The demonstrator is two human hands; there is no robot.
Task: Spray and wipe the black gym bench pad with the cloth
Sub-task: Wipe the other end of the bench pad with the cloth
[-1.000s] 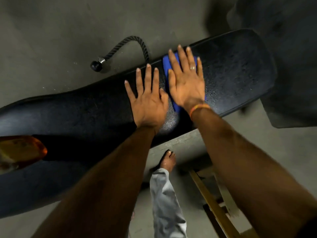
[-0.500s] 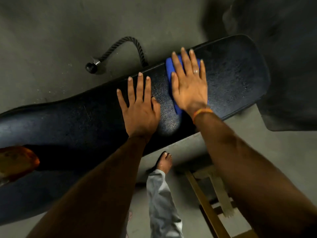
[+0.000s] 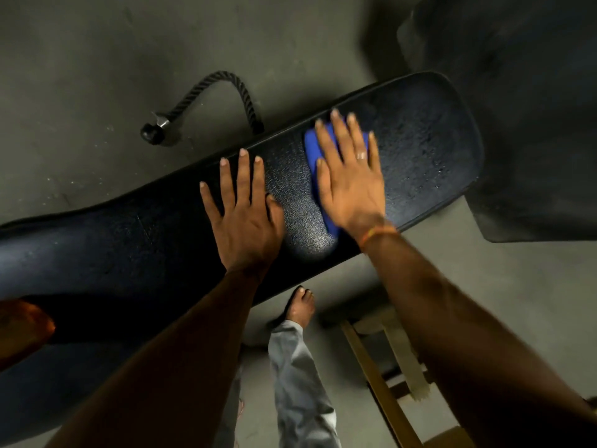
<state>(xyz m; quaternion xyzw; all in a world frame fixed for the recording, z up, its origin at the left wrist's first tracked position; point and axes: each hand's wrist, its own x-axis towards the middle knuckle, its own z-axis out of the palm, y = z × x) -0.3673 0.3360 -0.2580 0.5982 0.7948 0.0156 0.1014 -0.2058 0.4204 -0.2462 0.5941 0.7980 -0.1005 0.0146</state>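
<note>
- Blue cloth (image 3: 311,148) on the pad (image 3: 423,156), pinned under the flat right hand (image 3: 350,189).
- left hand (image 3: 248,224) flat on the pad too, holding nothing.
- cloth looks soft, likely bunches; press with the palm.

My right hand (image 3: 350,185) lay flat on the blue cloth (image 3: 311,150), pressing it against the black bench pad (image 3: 426,156). My left hand (image 3: 245,218) rested open on the pad just left of it. Droplets beaded the pad's right end. A black rope handle (image 3: 213,92) lay on the floor beyond.
</note>
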